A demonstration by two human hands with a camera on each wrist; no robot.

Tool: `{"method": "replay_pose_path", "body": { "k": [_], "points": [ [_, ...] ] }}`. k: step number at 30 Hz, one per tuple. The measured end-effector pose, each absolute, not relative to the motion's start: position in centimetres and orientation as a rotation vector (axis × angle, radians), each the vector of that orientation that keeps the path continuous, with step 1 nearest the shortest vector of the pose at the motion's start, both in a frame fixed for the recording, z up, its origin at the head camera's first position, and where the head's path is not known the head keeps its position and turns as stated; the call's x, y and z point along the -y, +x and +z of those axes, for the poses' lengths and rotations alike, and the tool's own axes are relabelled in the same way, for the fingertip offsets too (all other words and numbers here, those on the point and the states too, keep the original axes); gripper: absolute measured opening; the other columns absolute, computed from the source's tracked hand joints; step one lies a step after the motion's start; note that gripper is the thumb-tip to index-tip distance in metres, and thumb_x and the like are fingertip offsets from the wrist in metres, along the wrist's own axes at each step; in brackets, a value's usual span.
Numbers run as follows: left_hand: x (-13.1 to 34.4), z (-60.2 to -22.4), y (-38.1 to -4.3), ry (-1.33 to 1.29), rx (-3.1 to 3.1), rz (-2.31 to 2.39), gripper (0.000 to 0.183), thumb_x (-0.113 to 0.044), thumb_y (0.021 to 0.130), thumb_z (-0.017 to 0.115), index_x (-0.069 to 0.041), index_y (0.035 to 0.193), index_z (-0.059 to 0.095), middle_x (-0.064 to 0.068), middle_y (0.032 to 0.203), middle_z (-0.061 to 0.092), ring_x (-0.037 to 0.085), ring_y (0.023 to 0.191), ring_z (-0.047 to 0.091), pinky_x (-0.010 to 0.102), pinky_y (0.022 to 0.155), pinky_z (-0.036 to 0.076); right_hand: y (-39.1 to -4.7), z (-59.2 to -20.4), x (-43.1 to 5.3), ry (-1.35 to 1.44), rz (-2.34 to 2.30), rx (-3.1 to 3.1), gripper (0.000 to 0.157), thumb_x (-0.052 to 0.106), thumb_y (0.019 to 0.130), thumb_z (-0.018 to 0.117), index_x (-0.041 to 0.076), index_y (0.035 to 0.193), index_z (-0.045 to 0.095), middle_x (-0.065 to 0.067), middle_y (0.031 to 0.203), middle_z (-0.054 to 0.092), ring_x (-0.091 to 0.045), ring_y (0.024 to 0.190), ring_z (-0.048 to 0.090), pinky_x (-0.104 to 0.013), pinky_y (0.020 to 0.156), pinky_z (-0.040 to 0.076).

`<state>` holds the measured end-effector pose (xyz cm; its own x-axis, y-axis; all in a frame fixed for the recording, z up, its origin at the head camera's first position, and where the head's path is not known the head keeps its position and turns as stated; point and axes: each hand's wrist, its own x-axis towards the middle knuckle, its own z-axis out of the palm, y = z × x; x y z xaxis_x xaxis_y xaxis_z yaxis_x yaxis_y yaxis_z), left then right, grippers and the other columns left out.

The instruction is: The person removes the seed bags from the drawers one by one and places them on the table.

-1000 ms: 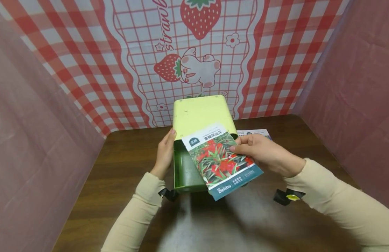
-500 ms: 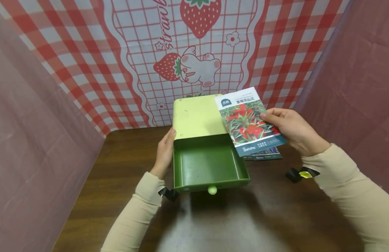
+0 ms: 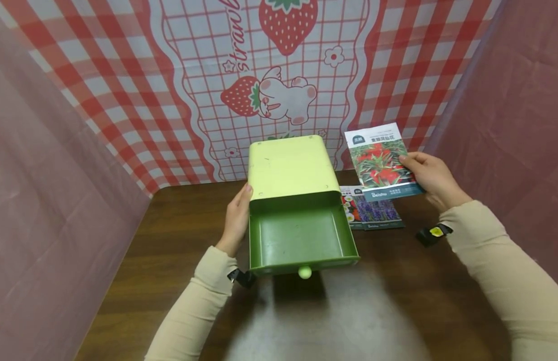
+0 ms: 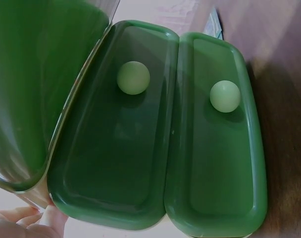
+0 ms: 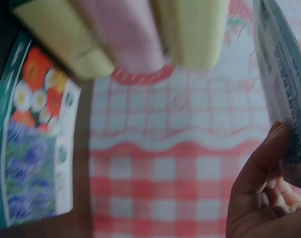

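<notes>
In the head view, my right hand (image 3: 434,180) pinches a seed packet (image 3: 380,165) with red flowers, thumb on its front. It is held up over the right side of the table, and the right wrist view shows its back (image 5: 284,74). My left hand (image 3: 236,218) rests against the left side of a pale yellow drawer cabinet (image 3: 292,165). Its top green drawer (image 3: 301,240) is pulled out, with nothing inside. Below it, the left wrist view shows two closed drawer fronts with round knobs (image 4: 133,78). Fingers of the left hand (image 4: 46,223) touch the cabinet's side there.
Right of the cabinet, two more seed packets lie on the table, one with purple flowers (image 3: 378,213), the other with red and white ones (image 3: 350,208). A strawberry-print checked cloth (image 3: 288,75) hangs behind. Pink cloth (image 3: 500,125) walls both sides of the wooden table (image 3: 170,240).
My right hand has carried the red-flower packet from over the pulled-out drawer up and to the right, uncovering the drawer and the packets on the table. My left hand has stayed on the cabinet.
</notes>
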<state>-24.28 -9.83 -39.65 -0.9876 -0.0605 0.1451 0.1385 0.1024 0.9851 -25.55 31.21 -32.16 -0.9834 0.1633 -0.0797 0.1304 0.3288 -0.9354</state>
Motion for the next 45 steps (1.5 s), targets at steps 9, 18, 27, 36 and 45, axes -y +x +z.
{"method": "replay_pose_path", "body": {
  "k": [9,18,27,36,45],
  "points": [
    [9.8,-39.8,-24.4,-0.061,2.221,-2.001,0.059,-0.044,0.104,0.042,-0.006,0.149,0.04,0.005,0.156,0.039,0.019,0.147,0.032,0.035,0.124,0.024,-28.0,-36.8,-34.7,-0.428,1.774,2.466,0.025,0.053,0.093,0.056,0.031,0.103,0.061,0.022,0.067,0.059,0.003,0.058,0.056,-0.019,0.052,0.05],
    [9.8,-39.9,-24.3,-0.05,2.238,-1.992,0.059,-0.045,0.103,0.042,-0.008,0.149,0.04,0.003,0.156,0.039,0.019,0.147,0.032,0.034,0.124,0.024,-29.0,-41.1,-37.6,-0.517,1.853,2.34,0.014,0.047,0.091,0.063,0.033,0.09,0.062,0.022,0.064,0.06,0.002,0.054,0.059,-0.019,0.049,0.053],
    [9.8,-39.8,-24.4,-0.06,2.248,-1.963,0.058,-0.043,0.104,0.041,-0.006,0.149,0.04,0.006,0.156,0.039,0.022,0.147,0.032,0.036,0.124,0.025,-28.7,-43.1,-39.7,-0.596,1.794,2.348,0.017,0.039,0.09,0.068,0.023,0.097,0.068,0.023,0.059,0.06,0.003,0.053,0.059,-0.017,0.049,0.052],
    [9.8,-39.8,-24.4,-0.054,2.231,-1.977,0.058,-0.043,0.104,0.042,-0.007,0.148,0.041,0.005,0.155,0.04,0.02,0.147,0.032,0.035,0.124,0.024,-28.2,-45.0,-41.5,-0.619,1.502,2.662,0.078,0.053,0.093,0.057,0.0,0.147,0.04,0.01,0.093,0.068,-0.003,0.083,0.056,-0.023,0.071,0.05],
    [9.9,-39.7,-24.4,-0.063,2.224,-1.993,0.057,-0.043,0.104,0.042,-0.007,0.149,0.04,0.004,0.156,0.04,0.02,0.147,0.032,0.035,0.124,0.025,-28.3,-46.2,-41.4,-0.602,1.365,2.727,0.071,0.051,0.098,0.047,0.0,0.146,0.041,-0.028,0.147,0.043,-0.032,0.119,0.044,-0.039,0.09,0.046]
  ]
}}
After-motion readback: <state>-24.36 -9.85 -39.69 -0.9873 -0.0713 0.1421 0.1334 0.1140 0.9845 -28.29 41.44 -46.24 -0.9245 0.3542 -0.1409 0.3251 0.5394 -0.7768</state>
